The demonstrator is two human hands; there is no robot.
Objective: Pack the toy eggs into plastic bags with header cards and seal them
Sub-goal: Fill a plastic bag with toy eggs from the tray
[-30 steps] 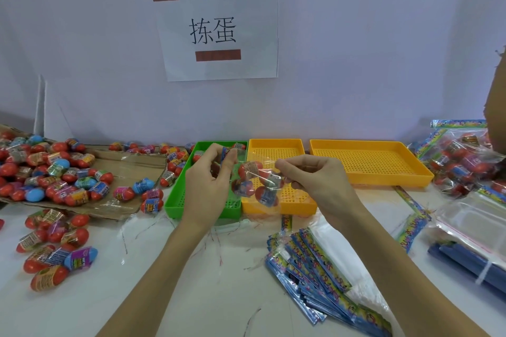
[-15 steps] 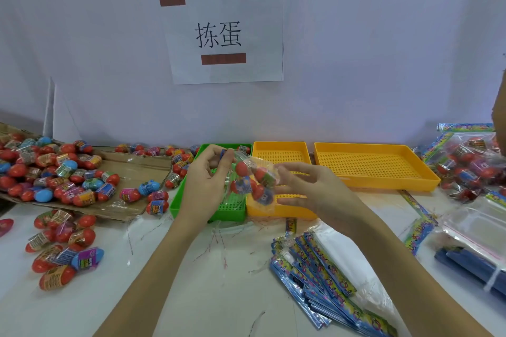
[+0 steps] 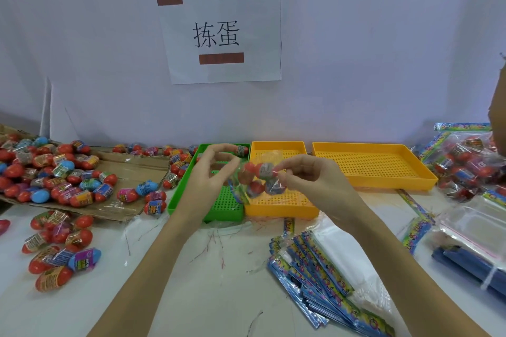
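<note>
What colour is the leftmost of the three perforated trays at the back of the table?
Green; the leftmost tray shows clearly in the head view, beside two yellow-orange ones.

Glossy clear plastic bag (image 3: 256, 183) — perforated plastic trays (image 3: 375, 169) — matt cardboard (image 3: 120, 169).

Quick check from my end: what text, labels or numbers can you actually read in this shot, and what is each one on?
"拣蛋": black characters on the white paper sign on the wall.
Brown bars on that sign: no text shows.
Wrappers on the loose toy eggs: printed, too small and blurred to read.
Header cards stacked on the table: colourful print, unreadable.
Eggs in the plastic bag held by both hands: labels blurred.
</note>
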